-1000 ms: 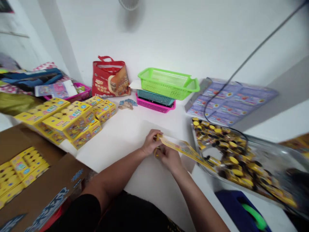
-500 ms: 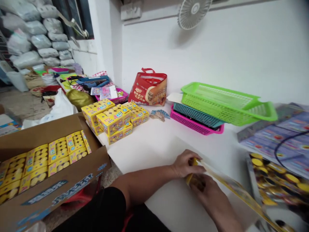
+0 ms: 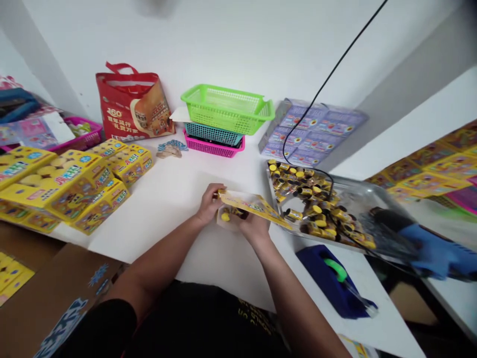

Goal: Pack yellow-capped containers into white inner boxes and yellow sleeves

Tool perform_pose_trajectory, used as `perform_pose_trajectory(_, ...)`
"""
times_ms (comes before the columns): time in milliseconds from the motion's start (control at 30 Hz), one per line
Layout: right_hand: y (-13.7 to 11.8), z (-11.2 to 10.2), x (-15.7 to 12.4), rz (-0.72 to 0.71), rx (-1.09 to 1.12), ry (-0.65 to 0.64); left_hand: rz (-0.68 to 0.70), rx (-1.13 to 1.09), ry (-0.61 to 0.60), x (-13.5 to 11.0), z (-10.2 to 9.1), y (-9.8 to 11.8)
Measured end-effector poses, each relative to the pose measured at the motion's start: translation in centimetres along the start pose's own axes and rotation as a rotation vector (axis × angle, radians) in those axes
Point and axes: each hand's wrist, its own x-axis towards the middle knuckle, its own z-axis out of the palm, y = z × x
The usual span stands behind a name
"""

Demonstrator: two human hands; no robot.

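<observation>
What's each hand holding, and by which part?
Both hold one yellow printed card: the left hand pinches its left end, the right hand its lower edge, beside small yellow-capped tubes. Fingers partly hidden.

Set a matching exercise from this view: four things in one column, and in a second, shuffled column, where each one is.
Things:
1. Green plastic basket
2. Pink plastic basket
3. Metal tray
4. Yellow printed card

Places or states:
A. Bottom of the basket stack
B. Held between the left hand and right hand
C. Top of the basket stack
D. Heaped with small yellow-capped items

Pairs: 1-C, 2-A, 3-D, 4-B
</observation>
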Motion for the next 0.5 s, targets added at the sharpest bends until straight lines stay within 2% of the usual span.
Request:
perform_pose_trajectory(133,-1.1,0.4,0.9,-0.024,0.179,-0.091,0.021,0.013,-0.003,-0.1,0.3,0.2)
perform_pose_trajectory(200,-1.7,0.8,1.1,-0.046,0.182,-0.096,0.027,0.002,0.000,-0.2,0.4,0.2)
perform_pose_trajectory(267,-2.0,1.1,1.1,-0.071,0.103,-0.073,0.019,-0.009,0.002,-0.2,0.4,0.3)
perform_pose_trajectory(400,-2.1,0.9,0.5,-0.123,-0.212,-0.043,-0.010,0.009,-0.005,-0.2,0.3,0.4)
perform_pose_trajectory(500,-2.9,0.8,0.2,-0.181,-0.326,-0.072,0.007,0.025,-0.025,-0.1,0.2,0.6)
